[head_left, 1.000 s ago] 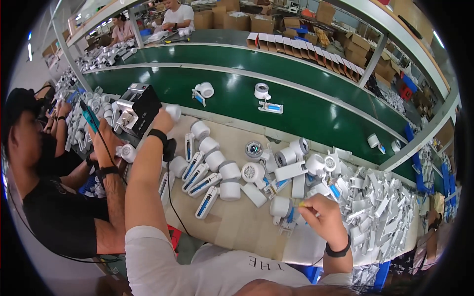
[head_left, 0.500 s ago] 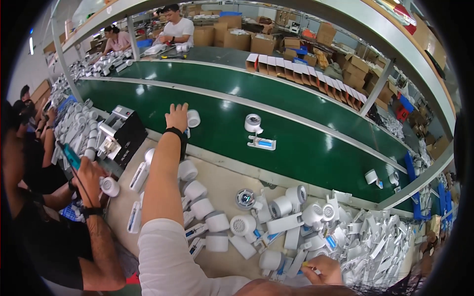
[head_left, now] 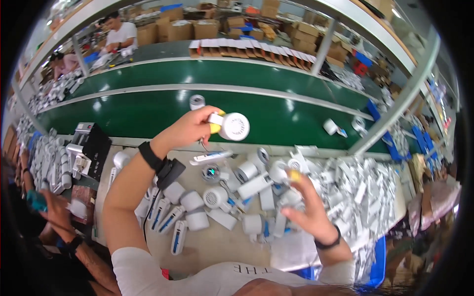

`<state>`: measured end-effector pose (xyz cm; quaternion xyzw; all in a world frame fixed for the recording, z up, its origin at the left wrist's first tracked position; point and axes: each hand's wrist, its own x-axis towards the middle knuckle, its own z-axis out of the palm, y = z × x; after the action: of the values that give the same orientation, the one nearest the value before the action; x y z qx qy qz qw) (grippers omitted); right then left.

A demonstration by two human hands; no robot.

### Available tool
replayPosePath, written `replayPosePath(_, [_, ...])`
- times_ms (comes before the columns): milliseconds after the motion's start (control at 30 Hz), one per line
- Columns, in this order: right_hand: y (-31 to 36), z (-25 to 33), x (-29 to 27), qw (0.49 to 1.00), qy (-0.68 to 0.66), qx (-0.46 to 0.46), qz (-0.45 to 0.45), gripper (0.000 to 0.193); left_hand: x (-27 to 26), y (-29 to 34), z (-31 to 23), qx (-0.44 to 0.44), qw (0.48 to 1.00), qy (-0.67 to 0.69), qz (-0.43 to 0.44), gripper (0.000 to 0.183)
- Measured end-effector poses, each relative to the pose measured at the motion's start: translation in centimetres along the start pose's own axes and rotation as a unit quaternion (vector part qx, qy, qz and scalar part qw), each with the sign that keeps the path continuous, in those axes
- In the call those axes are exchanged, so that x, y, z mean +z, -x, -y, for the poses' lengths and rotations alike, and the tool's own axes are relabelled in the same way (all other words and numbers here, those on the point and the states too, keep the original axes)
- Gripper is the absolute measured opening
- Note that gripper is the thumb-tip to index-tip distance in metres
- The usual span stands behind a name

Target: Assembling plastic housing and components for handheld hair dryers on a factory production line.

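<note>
My left hand [head_left: 190, 129] grips a white handheld fan [head_left: 234, 127] by its neck, above the near edge of the green belt. Yellow covers show on its fingertips. Below the fan's round, slotted head hangs a white handle piece [head_left: 211, 157], apparently by a thin wire. My right hand [head_left: 310, 212] is raised over the parts on the bench, thumb and forefinger spread, holding nothing; a yellow cover sits on the forefinger tip. Beneath and between my hands lie several white fan heads [head_left: 216, 197] and handles with blue cells [head_left: 178, 238]. One round head [head_left: 211, 172] shows a lit green display.
Fans rest on the green belt [head_left: 148, 109], one [head_left: 197, 102] just beyond my left hand. A black machine [head_left: 91, 148] stands at left, near a co-worker's hand [head_left: 57, 214]. White shells [head_left: 365, 192] heap at right, above a blue bin [head_left: 379, 261]. A metal post [head_left: 395, 93] rises at right.
My left hand has drawn back from over the belt and now holds a fan. My right hand has lifted off the near parts and opened. The view has swung to the right.
</note>
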<state>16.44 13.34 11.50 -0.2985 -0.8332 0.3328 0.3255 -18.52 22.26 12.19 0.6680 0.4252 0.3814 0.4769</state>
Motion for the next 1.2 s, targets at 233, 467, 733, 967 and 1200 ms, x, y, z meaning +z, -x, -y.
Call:
replayPosePath(233, [0.7,0.0,2.0,0.823,-0.548,0.142,-0.049,0.081,14.0,4.5,-5.7,0.075,0.98,0.094,0.159,0.044])
replayPosePath(467, [1.4,1.4,0.0,0.821,-0.563,0.085,-0.05,0.073,18.2,5.6,-0.4,0.061,0.914,0.373,0.147,0.061])
replayPosePath(733, [3.1,-0.3,0.2,0.819,-0.55,0.103,-0.127,0.066,22.0,8.0,1.1,0.013,0.8,0.596,0.063,0.044])
replayPosePath(967, [6.3,-1.6,-1.4,0.82,-0.541,0.164,-0.083,0.08,22.6,7.3,2.0,-0.026,0.865,0.499,-0.031,0.042])
replayPosePath(1200, [10.7,-2.3,0.0,0.839,-0.528,0.13,-0.009,0.093,26.5,4.7,-3.3,0.083,0.907,0.408,0.067,0.05])
